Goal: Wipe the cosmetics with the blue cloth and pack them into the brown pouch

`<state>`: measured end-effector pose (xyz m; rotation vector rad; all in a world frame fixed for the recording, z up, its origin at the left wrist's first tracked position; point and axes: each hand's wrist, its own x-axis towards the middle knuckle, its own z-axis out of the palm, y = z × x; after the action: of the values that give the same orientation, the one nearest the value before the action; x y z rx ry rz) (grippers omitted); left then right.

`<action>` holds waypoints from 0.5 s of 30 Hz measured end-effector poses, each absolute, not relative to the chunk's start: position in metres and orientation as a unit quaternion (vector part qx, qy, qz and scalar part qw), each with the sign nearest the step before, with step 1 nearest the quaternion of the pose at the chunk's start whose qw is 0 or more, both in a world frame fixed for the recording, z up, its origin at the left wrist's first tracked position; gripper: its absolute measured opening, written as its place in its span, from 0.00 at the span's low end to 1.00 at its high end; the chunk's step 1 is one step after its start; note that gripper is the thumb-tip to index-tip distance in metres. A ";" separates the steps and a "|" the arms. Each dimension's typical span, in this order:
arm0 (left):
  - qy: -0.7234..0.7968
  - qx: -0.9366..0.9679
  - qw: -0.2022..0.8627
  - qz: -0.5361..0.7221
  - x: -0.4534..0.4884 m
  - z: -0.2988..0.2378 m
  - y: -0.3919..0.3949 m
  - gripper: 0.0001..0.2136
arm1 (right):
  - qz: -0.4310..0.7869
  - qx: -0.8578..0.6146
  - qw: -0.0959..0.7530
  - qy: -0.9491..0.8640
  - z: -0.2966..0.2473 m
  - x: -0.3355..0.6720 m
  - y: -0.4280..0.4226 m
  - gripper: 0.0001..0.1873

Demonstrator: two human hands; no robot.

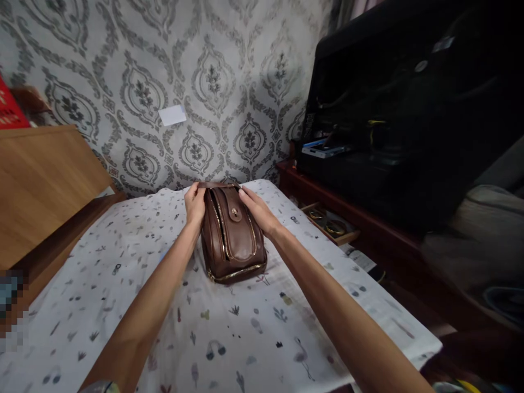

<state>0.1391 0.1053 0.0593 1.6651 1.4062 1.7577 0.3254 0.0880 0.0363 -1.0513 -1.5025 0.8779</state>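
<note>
A brown leather bag [241,240] with gold zippers and a round metal clasp on its front flap lies on the patterned white sheet [233,338]. My left hand [195,206] is closed on its upper left side, beside the strap across the top. Against the upper right side, my right hand [257,210] grips the bag, with its thumb lying along the edge. The fingertips of both hands are partly hidden behind the bag. A dark gap shows along the zipper left of the flap.
A wooden panel [45,180] stands at the left. On the right, a large dark screen or panel [388,125] rises above a reddish-brown cabinet [368,240] with an open small drawer [347,237]. The patterned wall [213,82] is behind.
</note>
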 end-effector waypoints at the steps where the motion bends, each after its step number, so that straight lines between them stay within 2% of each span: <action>1: 0.497 0.587 0.165 0.617 0.139 0.058 0.107 0.09 | 0.369 -0.435 0.524 -0.633 0.035 0.325 0.089 0.42; 11: 0.525 0.636 0.095 0.557 0.141 0.069 0.109 0.07 | 0.289 -0.430 0.521 -0.678 0.029 0.319 0.089 0.44; 15: 0.525 0.665 0.066 0.527 0.144 0.078 0.103 0.07 | 0.238 -0.427 0.527 -0.695 0.020 0.319 0.087 0.39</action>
<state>0.1441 0.1033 0.0783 2.0066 1.5844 1.5889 0.3188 0.0873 0.0196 -1.0208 -1.6601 0.5699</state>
